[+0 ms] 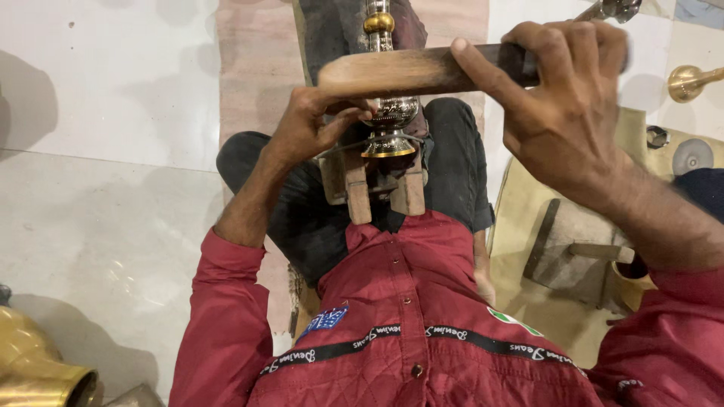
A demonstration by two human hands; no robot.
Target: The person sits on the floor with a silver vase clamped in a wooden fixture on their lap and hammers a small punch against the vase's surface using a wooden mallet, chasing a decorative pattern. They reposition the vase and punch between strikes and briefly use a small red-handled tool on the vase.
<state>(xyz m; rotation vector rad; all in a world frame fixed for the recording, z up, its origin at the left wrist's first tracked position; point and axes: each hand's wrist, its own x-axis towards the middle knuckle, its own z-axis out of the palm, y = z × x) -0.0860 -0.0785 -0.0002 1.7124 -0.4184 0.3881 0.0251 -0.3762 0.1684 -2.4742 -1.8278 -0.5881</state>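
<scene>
Pinching the hard, heavy-looking shiny brass ornament is the left hand, while the right hand is gripping the stiff wooden stick.

The tiled floor on the left side lies open from the red sleeve outward, offering a wide passage; only a brass vessel occupies its lower left corner. The centre is blocked: the wooden stick, held crosswise by the right hand, spans above the brass ornament, and the left hand closes in just beside that ornament. The wooden clamp and the knees fill the space below. The right side is crowded by a round tray and a brass fitting.
</scene>
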